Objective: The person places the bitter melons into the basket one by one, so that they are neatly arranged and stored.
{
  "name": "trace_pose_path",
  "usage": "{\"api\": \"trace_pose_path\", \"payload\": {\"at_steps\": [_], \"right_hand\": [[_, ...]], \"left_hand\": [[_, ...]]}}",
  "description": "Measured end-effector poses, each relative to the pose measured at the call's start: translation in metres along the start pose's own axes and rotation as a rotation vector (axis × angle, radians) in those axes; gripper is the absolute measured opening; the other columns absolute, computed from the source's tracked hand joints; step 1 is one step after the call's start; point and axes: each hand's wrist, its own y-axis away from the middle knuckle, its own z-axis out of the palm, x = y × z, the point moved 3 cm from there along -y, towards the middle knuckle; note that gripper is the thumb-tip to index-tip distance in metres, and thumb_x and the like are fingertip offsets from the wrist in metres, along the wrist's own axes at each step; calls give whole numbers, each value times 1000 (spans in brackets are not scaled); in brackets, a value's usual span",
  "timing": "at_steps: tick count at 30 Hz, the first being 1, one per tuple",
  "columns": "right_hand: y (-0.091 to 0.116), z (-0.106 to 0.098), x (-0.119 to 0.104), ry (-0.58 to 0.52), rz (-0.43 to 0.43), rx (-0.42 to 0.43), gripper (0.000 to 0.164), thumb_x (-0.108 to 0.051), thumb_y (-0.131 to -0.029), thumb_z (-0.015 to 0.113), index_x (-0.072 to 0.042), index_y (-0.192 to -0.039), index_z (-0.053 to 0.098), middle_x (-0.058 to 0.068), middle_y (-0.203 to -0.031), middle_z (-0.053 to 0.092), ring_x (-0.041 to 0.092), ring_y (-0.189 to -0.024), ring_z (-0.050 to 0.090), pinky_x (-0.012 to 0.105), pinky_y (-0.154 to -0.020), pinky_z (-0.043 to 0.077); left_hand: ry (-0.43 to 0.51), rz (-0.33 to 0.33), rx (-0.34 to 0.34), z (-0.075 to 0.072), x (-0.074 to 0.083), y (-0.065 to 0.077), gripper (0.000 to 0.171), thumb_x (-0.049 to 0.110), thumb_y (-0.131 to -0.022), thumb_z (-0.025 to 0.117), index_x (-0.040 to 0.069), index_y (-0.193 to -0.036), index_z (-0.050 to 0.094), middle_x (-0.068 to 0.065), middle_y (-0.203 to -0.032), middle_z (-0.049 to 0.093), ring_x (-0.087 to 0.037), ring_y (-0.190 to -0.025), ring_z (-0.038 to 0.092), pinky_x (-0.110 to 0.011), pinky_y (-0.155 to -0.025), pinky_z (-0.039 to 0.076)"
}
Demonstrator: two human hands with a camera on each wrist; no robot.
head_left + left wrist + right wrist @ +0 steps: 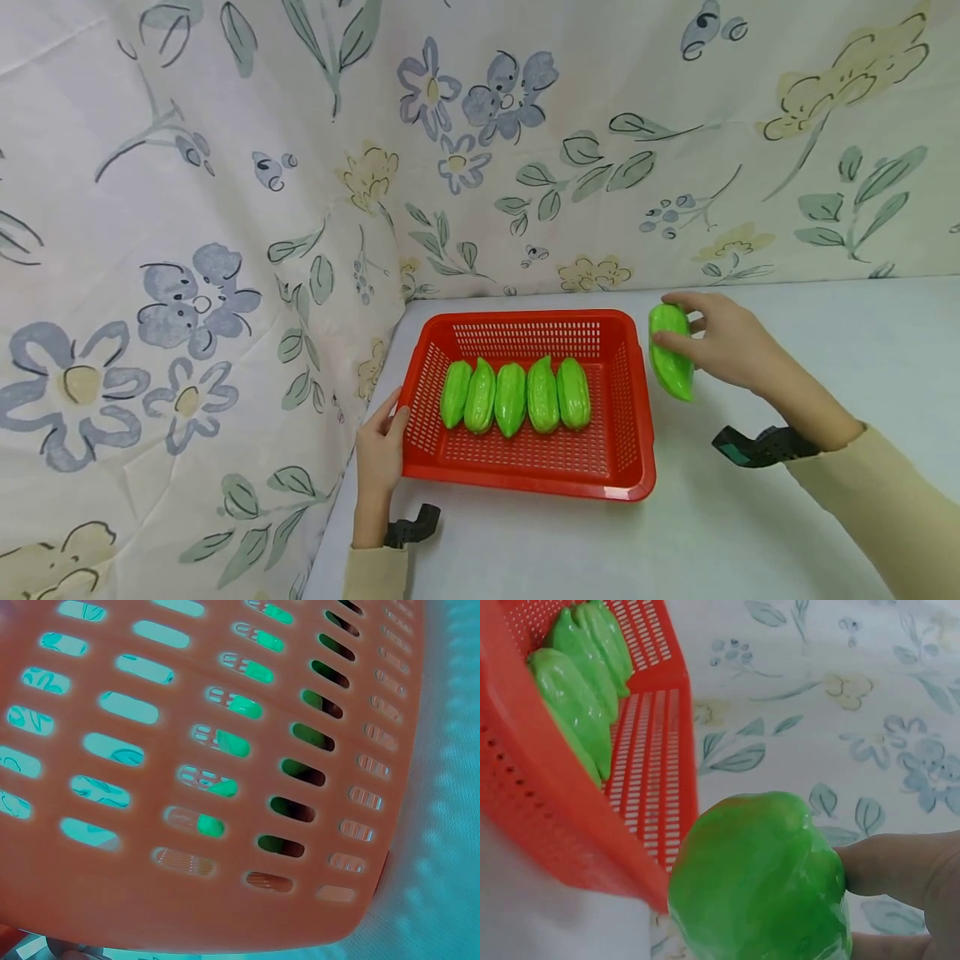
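In the head view, my right hand (pixel 723 337) holds a glossy green ribbed vegetable (pixel 670 354), pepper-like and tapering to a point, just outside the basket's right wall. The right wrist view shows its rounded blunt end (pixel 757 877) close up, with thumb and finger at its side. A red plastic basket (pixel 525 483) with slotted walls stands on the table. Inside, several similar green vegetables (pixel 512 400) lie side by side in a row, left of its middle. My left hand (pixel 381 454) grips the basket's left rim, and the slotted wall (pixel 187 900) fills the left wrist view.
The white table (pixel 540 550) extends in front of the basket and to its right. A floral cloth (pixel 600 167) hangs along the back and left side, close to the basket's left end. Dark wrist-worn devices (pixel 765 446) sit on both wrists.
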Motion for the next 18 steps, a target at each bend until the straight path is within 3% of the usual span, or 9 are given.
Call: {"api": "trace_pose_path", "payload": {"at_steps": [11,18], "right_hand": [[-19,28,-35,21,-85,-15,59,-29,-96,72,7,-141,56,30,-128,61,46,-107,67,44,-71,63],[-26,45,-52,31,-84,-40,57,-29,-95,72,5,-140,59,29,-125,60,36,-99,60,42,-74,60]], "left_hand": [[5,6,3,1,2,1,43,32,-106,60,20,-148,61,-21,-111,76,-32,-89,72,-22,-68,58],[15,1,0,0,2,1,44,33,-106,60,20,-148,61,-22,-111,76,-34,-89,73,-25,-68,60]]}}
